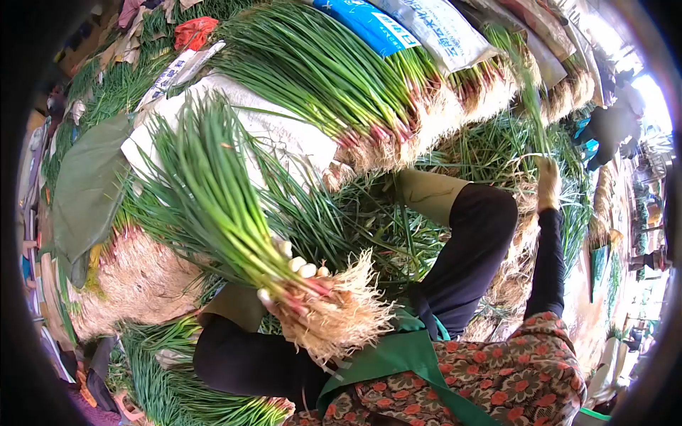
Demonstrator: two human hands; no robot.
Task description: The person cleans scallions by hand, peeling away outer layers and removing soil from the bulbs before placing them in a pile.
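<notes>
A thick bunch of green onions (227,206) lies aslant in front of my body, its leaves up and left, its pale roots (341,305) toward my lap. My left hand (305,268) is wrapped round it just above the roots; only whitish fingertips show, and the palm is hidden under the stalks. Out to the right, at the end of a dark sleeve, my right hand (547,186) is closed, in what looks like a light glove. Blurred long green leaves (529,96) run up from its fingers.
Rows of green onions (320,71) with roots facing me lie ahead, partly under blue and white sacks (444,32). A white sack (277,138) and a dark green sheet (89,188) are at left. Loose leaves (376,220) cover the ground between my knees. More onions (213,397) lie lower left.
</notes>
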